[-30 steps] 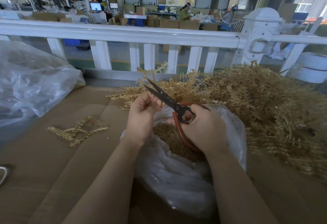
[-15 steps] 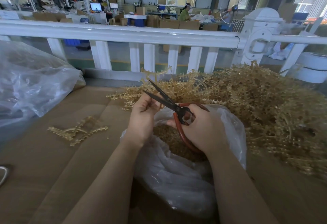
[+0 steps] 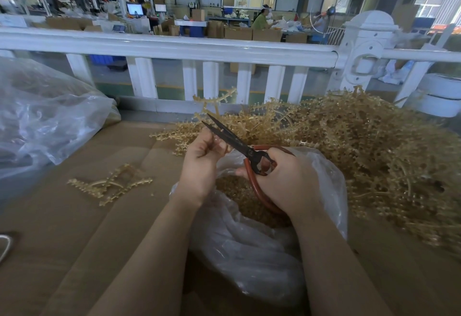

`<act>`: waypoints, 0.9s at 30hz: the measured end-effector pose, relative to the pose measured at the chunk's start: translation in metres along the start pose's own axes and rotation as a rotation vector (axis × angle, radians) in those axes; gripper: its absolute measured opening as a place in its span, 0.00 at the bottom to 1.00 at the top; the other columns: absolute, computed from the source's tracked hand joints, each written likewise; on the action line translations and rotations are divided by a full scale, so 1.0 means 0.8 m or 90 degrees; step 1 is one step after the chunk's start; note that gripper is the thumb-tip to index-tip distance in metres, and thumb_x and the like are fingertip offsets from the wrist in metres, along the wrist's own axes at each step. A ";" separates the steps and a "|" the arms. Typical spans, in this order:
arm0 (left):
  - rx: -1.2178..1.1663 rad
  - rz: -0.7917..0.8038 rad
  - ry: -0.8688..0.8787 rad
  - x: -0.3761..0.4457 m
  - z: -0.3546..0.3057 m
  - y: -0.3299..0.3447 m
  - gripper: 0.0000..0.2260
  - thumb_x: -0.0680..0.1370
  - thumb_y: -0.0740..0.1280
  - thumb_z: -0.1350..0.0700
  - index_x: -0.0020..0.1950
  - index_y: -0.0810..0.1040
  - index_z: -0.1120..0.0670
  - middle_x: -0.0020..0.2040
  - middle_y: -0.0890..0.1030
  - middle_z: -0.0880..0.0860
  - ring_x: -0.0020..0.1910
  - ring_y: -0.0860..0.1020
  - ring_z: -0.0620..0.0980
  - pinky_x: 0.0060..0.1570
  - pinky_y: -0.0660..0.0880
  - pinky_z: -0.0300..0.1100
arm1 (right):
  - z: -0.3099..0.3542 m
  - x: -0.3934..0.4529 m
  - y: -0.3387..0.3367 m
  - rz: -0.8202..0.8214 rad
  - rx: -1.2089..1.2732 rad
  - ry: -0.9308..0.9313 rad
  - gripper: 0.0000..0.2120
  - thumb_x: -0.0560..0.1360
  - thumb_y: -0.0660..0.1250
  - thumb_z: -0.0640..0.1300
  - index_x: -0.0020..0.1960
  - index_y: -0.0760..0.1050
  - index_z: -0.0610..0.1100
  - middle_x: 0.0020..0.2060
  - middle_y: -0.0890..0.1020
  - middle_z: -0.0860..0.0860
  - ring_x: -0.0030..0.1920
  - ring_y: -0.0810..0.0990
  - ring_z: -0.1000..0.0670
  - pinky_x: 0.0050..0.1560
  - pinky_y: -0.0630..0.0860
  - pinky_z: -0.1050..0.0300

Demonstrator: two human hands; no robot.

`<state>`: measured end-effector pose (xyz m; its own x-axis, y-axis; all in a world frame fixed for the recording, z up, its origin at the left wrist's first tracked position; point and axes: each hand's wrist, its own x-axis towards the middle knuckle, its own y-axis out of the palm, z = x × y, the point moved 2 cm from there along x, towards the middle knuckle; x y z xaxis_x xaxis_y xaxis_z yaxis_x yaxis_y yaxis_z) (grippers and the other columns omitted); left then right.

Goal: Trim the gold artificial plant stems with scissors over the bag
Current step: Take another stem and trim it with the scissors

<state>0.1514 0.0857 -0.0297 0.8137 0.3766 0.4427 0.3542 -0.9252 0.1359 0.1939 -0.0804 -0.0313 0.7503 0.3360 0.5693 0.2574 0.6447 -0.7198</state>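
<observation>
At nine o'clock a large clear plastic sheet (image 3: 42, 121) lies bunched on the brown cardboard surface (image 3: 62, 235). Nearer the middle, at about eight o'clock from the hands, a small gold sprig (image 3: 109, 184) lies flat on the cardboard by itself, well apart from the rest.

At the centre, the left hand (image 3: 203, 166) is raised with its fingers curled inward, pinching a gold stem (image 3: 212, 106) whose branched top rises toward twelve o'clock, in front of the white railing (image 3: 174, 47). The scissors (image 3: 239, 147) point toward eleven o'clock, their dark blades slightly parted with the tips just beside the stem above the left fingers; whether the blades touch the stem cannot be told.

The right hand (image 3: 287, 181) grips the red-brown handles, its fingers wrapped round the loops and its thumb through the near one. Both hands are above the clear plastic bag (image 3: 249, 253), which stands open at six o'clock and holds a mass of small gold clippings (image 3: 237, 191).

From one to four o'clock a big heap of gold stems (image 3: 361, 156) covers the cardboard, touching the bag's far rim. Beyond the railing, at twelve o'clock, a workshop floor with cardboard boxes (image 3: 237, 32) and a seated person (image 3: 260, 19) shows
</observation>
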 end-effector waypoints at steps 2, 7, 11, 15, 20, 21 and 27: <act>0.038 0.002 0.015 0.000 -0.001 -0.001 0.06 0.80 0.59 0.72 0.46 0.73 0.67 0.41 0.73 0.61 0.42 0.70 0.54 0.45 0.69 0.46 | 0.001 0.000 0.000 -0.008 0.009 -0.001 0.25 0.67 0.66 0.77 0.37 0.77 0.55 0.28 0.75 0.59 0.31 0.74 0.60 0.29 0.65 0.70; 0.018 0.008 0.009 -0.001 -0.003 -0.001 0.07 0.80 0.60 0.71 0.44 0.73 0.64 0.40 0.73 0.59 0.41 0.71 0.54 0.47 0.70 0.47 | 0.000 0.001 0.002 -0.009 -0.011 -0.006 0.30 0.66 0.61 0.80 0.38 0.79 0.53 0.29 0.77 0.58 0.31 0.75 0.59 0.31 0.71 0.67; -0.081 -0.012 -0.026 -0.002 -0.005 -0.002 0.05 0.73 0.64 0.63 0.39 0.75 0.55 0.35 0.76 0.50 0.37 0.73 0.48 0.45 0.70 0.41 | 0.001 0.001 0.000 -0.042 -0.007 0.005 0.33 0.65 0.58 0.80 0.33 0.74 0.50 0.25 0.71 0.58 0.27 0.71 0.59 0.26 0.67 0.64; -0.143 -0.034 -0.059 0.001 -0.003 -0.011 0.03 0.74 0.69 0.58 0.43 0.79 0.57 0.37 0.80 0.50 0.38 0.75 0.47 0.44 0.71 0.40 | 0.003 0.000 -0.002 -0.051 0.024 0.003 0.33 0.65 0.56 0.80 0.31 0.70 0.49 0.24 0.68 0.60 0.26 0.68 0.61 0.26 0.62 0.67; -0.178 -0.026 -0.073 -0.001 -0.004 -0.012 0.07 0.75 0.69 0.56 0.44 0.80 0.60 0.35 0.79 0.52 0.36 0.72 0.46 0.44 0.72 0.38 | -0.002 0.003 0.002 -0.006 0.092 0.004 0.32 0.62 0.60 0.80 0.34 0.75 0.49 0.27 0.73 0.58 0.32 0.73 0.60 0.32 0.69 0.66; -0.176 -0.022 -0.074 -0.001 -0.004 -0.012 0.07 0.75 0.68 0.57 0.44 0.79 0.61 0.35 0.78 0.52 0.35 0.72 0.46 0.44 0.72 0.38 | -0.003 0.003 0.003 -0.002 0.099 0.002 0.33 0.62 0.60 0.80 0.35 0.76 0.49 0.28 0.74 0.58 0.32 0.74 0.59 0.33 0.71 0.65; -0.152 -0.039 -0.073 -0.002 -0.007 -0.012 0.06 0.75 0.68 0.56 0.42 0.81 0.58 0.34 0.78 0.51 0.34 0.72 0.45 0.43 0.72 0.39 | -0.001 0.002 0.003 -0.005 0.106 -0.004 0.36 0.61 0.55 0.83 0.36 0.77 0.49 0.30 0.76 0.59 0.34 0.76 0.60 0.35 0.72 0.67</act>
<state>0.1442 0.0940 -0.0270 0.8460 0.4221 0.3257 0.2966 -0.8803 0.3704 0.1961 -0.0788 -0.0319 0.7448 0.3344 0.5775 0.1583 0.7522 -0.6397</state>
